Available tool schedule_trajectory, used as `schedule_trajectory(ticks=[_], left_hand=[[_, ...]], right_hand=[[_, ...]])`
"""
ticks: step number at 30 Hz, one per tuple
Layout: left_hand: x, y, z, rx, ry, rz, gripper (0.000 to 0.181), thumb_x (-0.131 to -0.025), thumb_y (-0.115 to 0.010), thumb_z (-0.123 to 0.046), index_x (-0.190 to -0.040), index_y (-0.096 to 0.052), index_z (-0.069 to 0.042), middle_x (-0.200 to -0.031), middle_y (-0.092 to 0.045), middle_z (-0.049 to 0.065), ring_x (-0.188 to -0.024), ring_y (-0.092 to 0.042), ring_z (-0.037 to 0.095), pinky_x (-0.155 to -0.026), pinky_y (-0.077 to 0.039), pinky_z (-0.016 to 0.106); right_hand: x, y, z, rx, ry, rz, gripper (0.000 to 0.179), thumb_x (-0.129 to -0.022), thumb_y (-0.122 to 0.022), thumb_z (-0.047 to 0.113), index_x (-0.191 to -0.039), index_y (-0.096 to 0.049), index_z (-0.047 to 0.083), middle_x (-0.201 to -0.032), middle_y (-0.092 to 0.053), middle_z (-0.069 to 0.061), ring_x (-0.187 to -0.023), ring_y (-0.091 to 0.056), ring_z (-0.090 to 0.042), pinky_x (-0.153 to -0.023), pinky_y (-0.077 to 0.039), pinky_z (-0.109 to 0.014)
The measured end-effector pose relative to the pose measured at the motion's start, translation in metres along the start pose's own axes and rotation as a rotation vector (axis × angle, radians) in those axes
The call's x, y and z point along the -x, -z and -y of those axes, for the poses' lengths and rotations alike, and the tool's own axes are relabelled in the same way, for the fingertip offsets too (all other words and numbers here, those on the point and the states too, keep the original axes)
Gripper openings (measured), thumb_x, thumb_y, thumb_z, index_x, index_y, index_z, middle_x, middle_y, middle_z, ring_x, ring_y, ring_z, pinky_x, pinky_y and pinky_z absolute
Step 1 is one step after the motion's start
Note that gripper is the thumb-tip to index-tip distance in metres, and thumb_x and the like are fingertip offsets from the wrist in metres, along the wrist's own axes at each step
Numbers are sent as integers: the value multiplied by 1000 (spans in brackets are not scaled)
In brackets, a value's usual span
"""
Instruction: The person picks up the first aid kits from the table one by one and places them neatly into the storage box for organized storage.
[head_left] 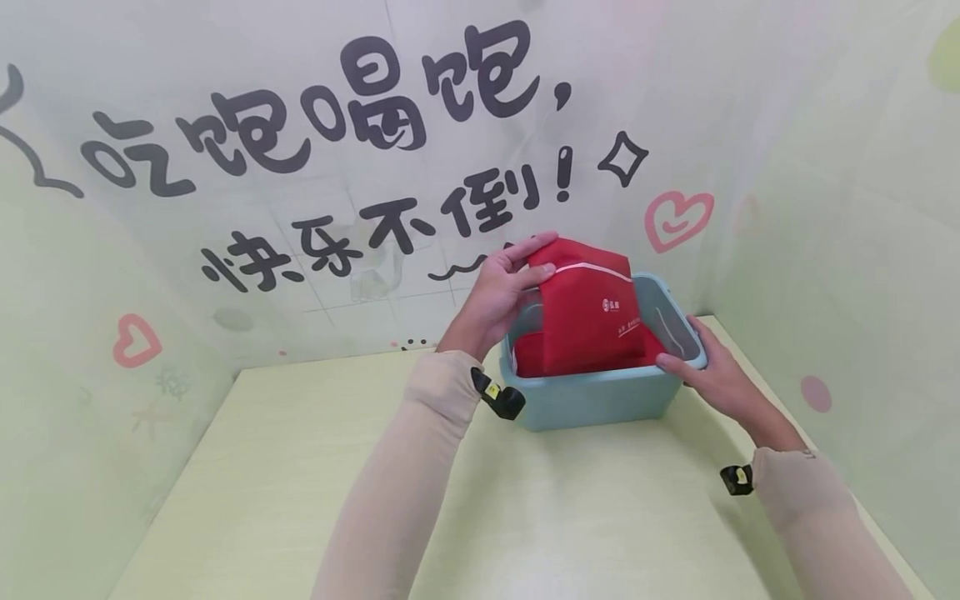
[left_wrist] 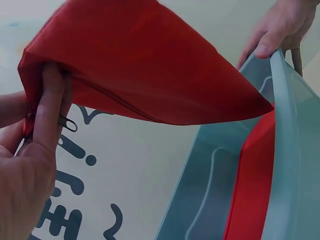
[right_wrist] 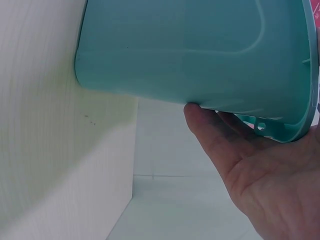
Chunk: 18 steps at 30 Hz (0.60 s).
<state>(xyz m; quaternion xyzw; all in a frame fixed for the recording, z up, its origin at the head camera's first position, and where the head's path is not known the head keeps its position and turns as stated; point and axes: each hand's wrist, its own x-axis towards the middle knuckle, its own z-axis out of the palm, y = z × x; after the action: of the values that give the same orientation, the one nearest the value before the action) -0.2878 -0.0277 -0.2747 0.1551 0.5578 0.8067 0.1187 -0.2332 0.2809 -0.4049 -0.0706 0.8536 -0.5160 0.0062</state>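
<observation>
A red fabric pouch (head_left: 588, 321) with a white stripe and small white print stands partly out of a light blue plastic bin (head_left: 600, 404). My left hand (head_left: 495, 296) pinches its upper left corner between thumb and fingers. In the left wrist view a zipper runs along the pouch (left_wrist: 135, 65), and a dark zipper pull (left_wrist: 68, 123) hangs by my fingers. More red fabric (left_wrist: 254, 175) lies inside the bin. At the bin's right end, my right hand (head_left: 720, 375) grips the rim, thumb on top; in the right wrist view its fingers lie against the outer wall.
The bin stands on a pale wooden table (head_left: 300, 475) near its back right corner. Behind it rises a wall (head_left: 450, 317) with large dark lettering and a pink heart (head_left: 678, 221). Another wall (head_left: 840, 275) stands close on the right.
</observation>
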Motion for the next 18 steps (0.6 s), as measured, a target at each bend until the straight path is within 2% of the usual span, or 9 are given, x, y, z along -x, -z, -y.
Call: schedule_trajectory(ticks=[5, 13, 18], left_hand=[[-7, -4, 12, 10, 22, -14, 45, -94, -62, 3, -138, -60, -9, -124, -60, 10, -96, -65, 22, -73, -59, 28], [-15, -2, 29, 10, 59, -52, 45, -95, -62, 4, -138, -60, -9, -126, -60, 10, -97, -65, 21, -74, -59, 28], [-17, 5, 33, -41, 79, -113, 45, -94, -63, 3, -137, -61, -11, -128, -59, 9, -102, -64, 23, -88, -57, 37]], right_hand=[[0, -1, -1, -8, -10, -2, 88, -98, -61, 33, -161, -2, 13, -150, -27, -29, -130, -33, -49, -94, -49, -62], [2, -2, 2, -12, -24, -10, 91, -96, -63, 40, -161, -3, 16, -150, -28, -27, -131, -32, -47, -94, -50, -60], [2, -1, 1, -8, -20, -11, 91, -97, -62, 39, -161, -3, 15, -149, -29, -27, -130, -34, -47, -94, -51, -58]])
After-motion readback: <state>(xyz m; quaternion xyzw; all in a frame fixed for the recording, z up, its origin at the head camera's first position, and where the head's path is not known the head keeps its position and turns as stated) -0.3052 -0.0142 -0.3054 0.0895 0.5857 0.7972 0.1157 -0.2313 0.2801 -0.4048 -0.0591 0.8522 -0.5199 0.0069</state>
